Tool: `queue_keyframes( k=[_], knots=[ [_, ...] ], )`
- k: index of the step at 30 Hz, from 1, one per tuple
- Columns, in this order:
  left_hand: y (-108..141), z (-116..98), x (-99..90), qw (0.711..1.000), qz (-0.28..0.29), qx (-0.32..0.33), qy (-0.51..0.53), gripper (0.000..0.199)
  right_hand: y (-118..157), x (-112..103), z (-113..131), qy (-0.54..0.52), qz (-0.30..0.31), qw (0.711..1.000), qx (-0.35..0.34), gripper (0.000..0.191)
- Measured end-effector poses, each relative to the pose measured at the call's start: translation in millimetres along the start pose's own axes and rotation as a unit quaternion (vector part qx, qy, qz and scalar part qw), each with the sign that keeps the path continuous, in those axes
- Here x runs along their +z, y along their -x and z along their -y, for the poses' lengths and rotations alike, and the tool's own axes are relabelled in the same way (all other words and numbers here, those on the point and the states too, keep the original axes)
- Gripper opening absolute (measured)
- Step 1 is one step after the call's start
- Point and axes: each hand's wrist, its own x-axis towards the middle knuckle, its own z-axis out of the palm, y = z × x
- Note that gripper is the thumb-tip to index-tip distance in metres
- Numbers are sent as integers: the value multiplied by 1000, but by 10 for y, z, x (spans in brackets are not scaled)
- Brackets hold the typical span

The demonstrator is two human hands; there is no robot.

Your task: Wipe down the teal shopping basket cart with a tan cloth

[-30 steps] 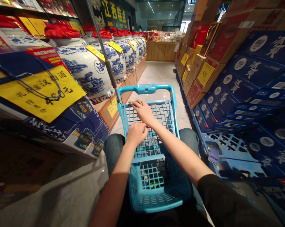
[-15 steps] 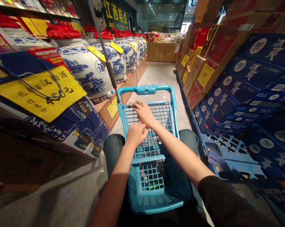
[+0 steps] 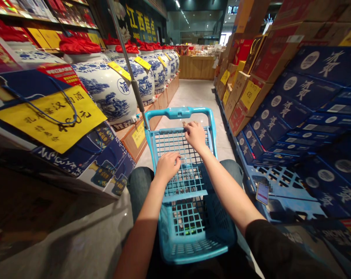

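I sit or lean behind a blue plastic shopping cart [image 3: 178,186], with its curved handle [image 3: 178,112] furthest from me. My left hand [image 3: 168,167] lies on the cart's mesh, fingers together, and I cannot tell whether it grips. My right hand [image 3: 195,136] is near the cart's far mesh edge, its fingertips on a small tan item [image 3: 187,124]. What that item is stays too small to tell. My denim-covered knees [image 3: 139,182] show on both sides of the cart.
Blue-and-white porcelain liquor jars [image 3: 111,93] with red cloth tops line the left, above a yellow price sign [image 3: 50,116]. Blue boxes [image 3: 297,93] and cardboard cartons [image 3: 242,89] stack on the right. A phone [image 3: 261,193] lies on a blue pallet [image 3: 282,178].
My right hand has slid to the right along the cart's far mesh edge, and the tan item has moved with it. My left hand has stayed in place.
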Motion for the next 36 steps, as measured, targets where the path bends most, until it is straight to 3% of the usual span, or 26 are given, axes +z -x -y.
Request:
queue_keyframes(
  k=[3,8,10,12,17,19,21,25,27,29,33,36],
  knots=[
    [-1,10,14,1000,-3,5,-2,28,9,-20,-50,-2,-17,1000,23,45],
    [-4,12,17,1000,3,-1,-6,28,59,110,133,10,66,986,-155,49],
    [-5,11,11,1000,6,-4,-6,28,59,120,175,7,84,980,-183,50],
    [-5,12,7,1000,6,-5,-6,28,41,70,144,7,70,986,-148,46],
    [-5,18,17,1000,10,-9,-7,27,-12,-149,-87,28,10,998,58,39],
    [-5,20,19,1000,9,-6,-6,27,1,-173,-101,33,0,995,94,40],
    [-8,23,16,1000,7,-3,-6,27,37,-138,-29,29,8,997,65,39],
    [-13,38,0,1000,5,8,-10,28,109,-18,216,9,81,992,-100,43],
    [-13,50,-1,1000,4,13,-11,28,113,-16,274,7,97,988,-122,43],
    [-9,59,4,1000,0,15,-6,28,92,-79,245,15,82,994,-65,40],
    [-4,64,21,1000,-4,11,6,27,25,-295,7,48,35,992,116,40],
    [-8,58,22,1000,1,8,9,26,5,-372,-149,56,10,982,181,41]
  ],
)
